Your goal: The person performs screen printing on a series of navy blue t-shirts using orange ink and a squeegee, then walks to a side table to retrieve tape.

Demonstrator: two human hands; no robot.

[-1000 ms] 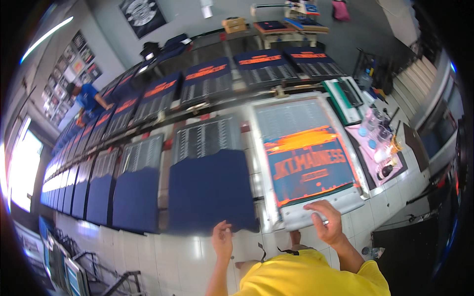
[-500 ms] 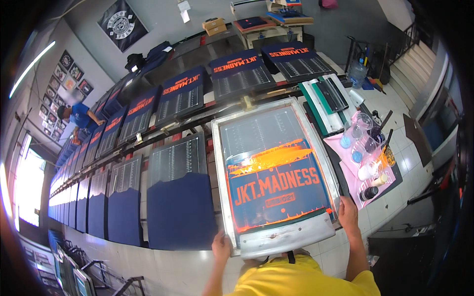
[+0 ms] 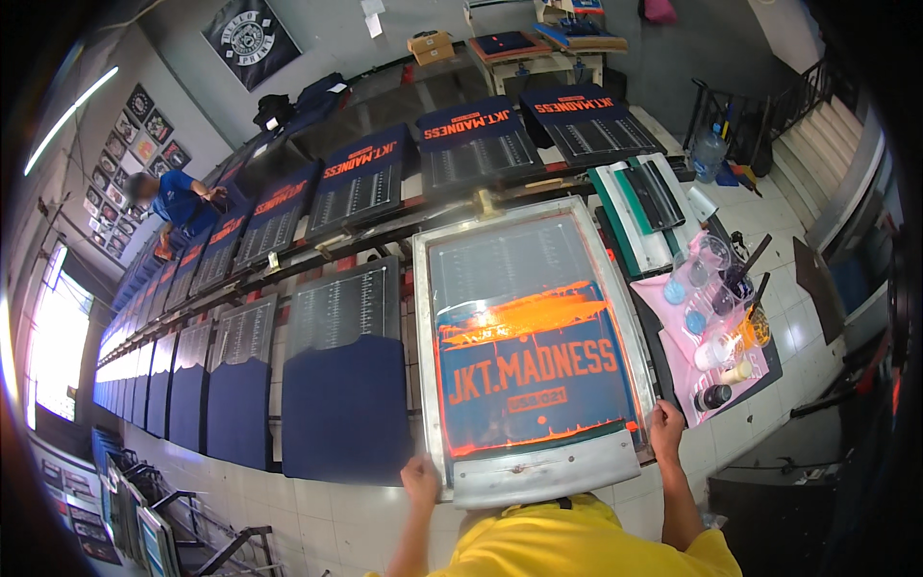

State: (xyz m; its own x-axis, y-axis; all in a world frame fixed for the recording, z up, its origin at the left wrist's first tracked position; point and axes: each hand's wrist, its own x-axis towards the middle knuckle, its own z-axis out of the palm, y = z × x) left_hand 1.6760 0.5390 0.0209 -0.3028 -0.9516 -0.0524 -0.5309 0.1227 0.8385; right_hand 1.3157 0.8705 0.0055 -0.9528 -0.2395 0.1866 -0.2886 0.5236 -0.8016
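Note:
A screen printing frame lies over a pallet in front of me, its silvery rails edged with wear. Through its mesh shows orange lettering over dark blue cloth, and a thick streak of orange ink runs across the middle. Along the near end rests a wide metal squeegee with a dark green blade edge. My left hand is closed at the frame's near left corner, fingers curled against the rail. On the near right side, my right hand is closed on the rail, its fingertips partly hidden.
Left of the frame runs a row of pallets with navy shirts. Printed shirts lie across the rail. Squeegees and a pink cloth with cups and jars are at right. A co-worker stands far left.
My right hand has shifted slightly toward me along the frame's side. The view has turned a little. Far left, the co-worker's arms and body have moved.

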